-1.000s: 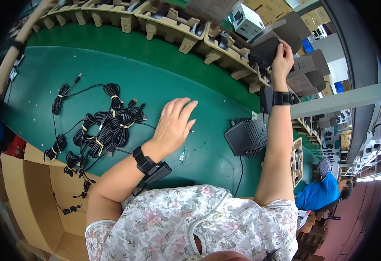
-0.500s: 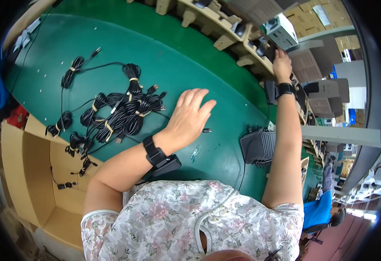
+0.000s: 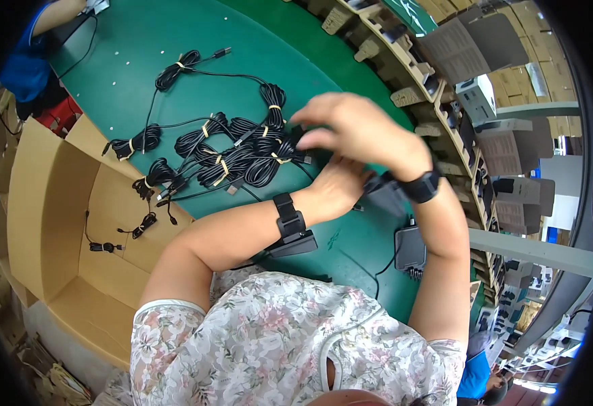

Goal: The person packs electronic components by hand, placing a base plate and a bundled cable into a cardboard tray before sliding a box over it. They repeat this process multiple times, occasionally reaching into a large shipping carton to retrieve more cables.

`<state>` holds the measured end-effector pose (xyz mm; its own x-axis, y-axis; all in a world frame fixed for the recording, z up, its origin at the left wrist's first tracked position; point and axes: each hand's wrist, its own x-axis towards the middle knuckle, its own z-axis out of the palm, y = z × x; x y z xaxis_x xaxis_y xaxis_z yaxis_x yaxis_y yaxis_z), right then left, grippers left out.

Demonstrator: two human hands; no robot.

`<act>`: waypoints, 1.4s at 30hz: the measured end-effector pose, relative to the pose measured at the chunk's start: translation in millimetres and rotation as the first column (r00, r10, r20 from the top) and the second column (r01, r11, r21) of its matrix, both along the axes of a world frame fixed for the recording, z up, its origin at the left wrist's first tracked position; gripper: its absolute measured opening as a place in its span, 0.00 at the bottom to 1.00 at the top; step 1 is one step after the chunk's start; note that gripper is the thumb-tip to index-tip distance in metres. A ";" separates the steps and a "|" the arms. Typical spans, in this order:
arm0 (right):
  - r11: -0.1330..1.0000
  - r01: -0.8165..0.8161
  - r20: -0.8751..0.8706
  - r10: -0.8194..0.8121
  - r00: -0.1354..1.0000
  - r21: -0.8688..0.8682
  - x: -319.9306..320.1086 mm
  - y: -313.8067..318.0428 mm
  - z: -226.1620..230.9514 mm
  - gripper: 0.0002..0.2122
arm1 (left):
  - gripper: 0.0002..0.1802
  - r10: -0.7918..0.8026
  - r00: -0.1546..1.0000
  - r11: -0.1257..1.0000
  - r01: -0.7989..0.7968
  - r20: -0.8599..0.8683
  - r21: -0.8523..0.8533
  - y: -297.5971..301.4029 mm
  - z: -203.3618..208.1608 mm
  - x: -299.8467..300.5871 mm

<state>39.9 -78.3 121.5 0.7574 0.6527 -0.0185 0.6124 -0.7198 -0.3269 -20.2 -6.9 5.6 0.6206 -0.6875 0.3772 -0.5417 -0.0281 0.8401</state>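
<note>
Cables (image 3: 260, 174) lie in a tangled heap on the green bench (image 3: 262, 51), toward its near left edge, where a few ends droop over an open cardboard box (image 3: 53, 223). Beyond the heap, a wide strip of green runs toward the molded trays (image 3: 405, 98) along the far side; a flat black block (image 3: 411, 249) sits beside the right forearm. Blurred, the right hand (image 3: 361, 128) crosses above the left hand (image 3: 334, 193), thumb and fingers parted at the heap's right side; whether it grips a cable cannot be told. Hidden fingers leave the left hand's hold unclear. Black coils are cinched with pale ties (image 3: 222, 164), some plugs poking out.
</note>
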 end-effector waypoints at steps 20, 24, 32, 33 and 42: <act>0.621 0.562 -0.442 -0.355 0.824 0.547 -80.3 -36.5 9.2 0.18 | 0.22 -0.168 0.985 0.985 0.169 -0.029 0.018 3.3 12.7 -3.2; 0.558 0.607 -0.391 -0.467 0.793 0.566 -93.7 -36.1 18.8 0.15 | 0.23 -0.288 0.936 0.956 0.293 -0.204 -0.004 4.9 15.5 -5.1; -0.053 0.437 -0.428 -0.337 0.839 0.898 -113.9 -47.9 2.2 0.10 | 0.24 -0.640 0.418 0.768 0.384 -0.645 -0.513 5.7 37.7 3.4; -0.090 0.411 -0.413 -0.380 0.828 0.907 -117.0 -53.9 -0.6 0.10 | 0.25 -0.659 0.398 0.751 0.299 -0.638 -0.589 7.2 38.1 6.4; 0.153 0.684 -0.355 -0.762 0.541 0.714 -150.2 -76.4 21.4 0.09 | 0.21 0.312 0.847 0.865 -0.065 0.432 -0.497 10.8 43.6 19.6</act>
<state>-110.3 -154.7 142.9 0.8651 -0.4659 0.1859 -0.0007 -0.3716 -0.9284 -0.5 4.0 49.2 0.3711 -0.2537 0.8933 -0.9005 0.1366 0.4128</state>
